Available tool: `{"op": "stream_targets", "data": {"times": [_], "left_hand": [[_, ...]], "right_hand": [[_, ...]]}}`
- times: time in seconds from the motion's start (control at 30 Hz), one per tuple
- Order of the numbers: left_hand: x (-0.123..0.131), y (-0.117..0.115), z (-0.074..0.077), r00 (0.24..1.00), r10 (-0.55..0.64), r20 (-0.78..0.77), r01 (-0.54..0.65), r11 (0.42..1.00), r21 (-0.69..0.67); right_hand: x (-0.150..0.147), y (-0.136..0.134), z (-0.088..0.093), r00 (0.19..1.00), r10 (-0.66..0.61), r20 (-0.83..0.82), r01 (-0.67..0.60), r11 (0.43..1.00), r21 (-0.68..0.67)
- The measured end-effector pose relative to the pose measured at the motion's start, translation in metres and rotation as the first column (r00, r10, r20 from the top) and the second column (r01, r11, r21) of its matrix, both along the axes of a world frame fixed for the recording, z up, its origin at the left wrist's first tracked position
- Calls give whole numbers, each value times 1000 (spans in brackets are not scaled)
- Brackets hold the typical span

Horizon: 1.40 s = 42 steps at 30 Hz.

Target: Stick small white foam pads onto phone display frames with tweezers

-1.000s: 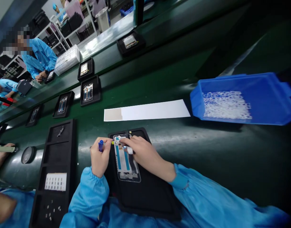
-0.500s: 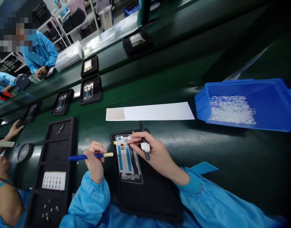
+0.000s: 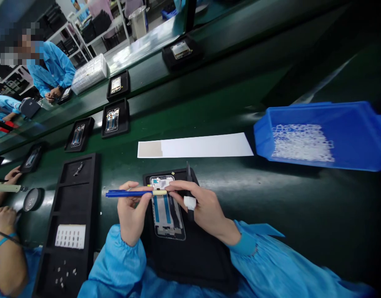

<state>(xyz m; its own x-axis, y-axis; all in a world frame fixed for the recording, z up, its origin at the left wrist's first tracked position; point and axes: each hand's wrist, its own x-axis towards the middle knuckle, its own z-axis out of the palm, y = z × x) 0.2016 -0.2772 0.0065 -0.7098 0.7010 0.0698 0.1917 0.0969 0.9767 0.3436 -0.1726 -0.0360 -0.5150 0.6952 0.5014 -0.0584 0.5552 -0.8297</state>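
My left hand [image 3: 131,217] grips a blue pen-like stick [image 3: 128,193] with a cream tip, held level over the upper part of an opened phone [image 3: 169,228]. The phone shows blue strips and lies in a black foam tray [image 3: 198,263]. My right hand [image 3: 210,211] keeps a slim black tool [image 3: 189,176] with a white wrap, perhaps tweezers, tucked against its fingers, pointing away from me. Its thumb and forefinger close at the cream tip; whether they pinch something small there is hidden.
A white strip [image 3: 206,145] lies beyond the tray. To the right, a blue bin [image 3: 358,140] holds many small white frames. At left stands a compartmented black tray [image 3: 74,198] with small parts. More phone trays [image 3: 115,120] line the bench. A co-worker's hand [image 3: 6,219] is far left.
My left hand has moved right and slightly up, bringing the stick's cream tip to my right fingertips. At far left, a co-worker's hand has reached a phone tray, which has shifted nearer.
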Motion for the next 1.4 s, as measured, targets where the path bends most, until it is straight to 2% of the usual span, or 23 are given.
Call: {"op": "stream_targets", "data": {"times": [0.13,0.23,0.37,0.5,0.57,0.73,0.8,1.07,1.23,1.4], "left_hand": [[1,4,3,998,-54,26,54,999,-3],[1,7,5,997,-70,28,69,997,18],[1,6,4,998,-67,-8,67,997,32],[0,4,1,997,-66,-50,68,997,40],[1,3,1,998,-56,-39,58,997,55],[4,6,2,1000,-28,14,27,998,63],[5,6,2,1000,-22,23,20,997,73],[0,3,2,995,-80,60,76,995,65],[-2,1,1,991,-117,66,112,991,73],[-2,-1,0,992,-122,44,118,990,74]], "right_hand": [[0,0,0,999,34,-3,-35,993,-115],[-1,3,2,994,95,-57,-106,964,-246],[-1,8,7,971,198,-134,-238,856,-459],[-1,10,9,956,248,-158,-294,765,-573],[-1,9,9,959,239,-154,-283,759,-586],[-3,0,6,979,125,-159,-189,848,-495],[-3,0,6,977,110,-180,-185,858,-479],[1,8,10,944,260,-202,-329,745,-580],[3,10,9,936,273,-223,-352,764,-541],[4,10,13,936,305,-174,-351,788,-507]]}}
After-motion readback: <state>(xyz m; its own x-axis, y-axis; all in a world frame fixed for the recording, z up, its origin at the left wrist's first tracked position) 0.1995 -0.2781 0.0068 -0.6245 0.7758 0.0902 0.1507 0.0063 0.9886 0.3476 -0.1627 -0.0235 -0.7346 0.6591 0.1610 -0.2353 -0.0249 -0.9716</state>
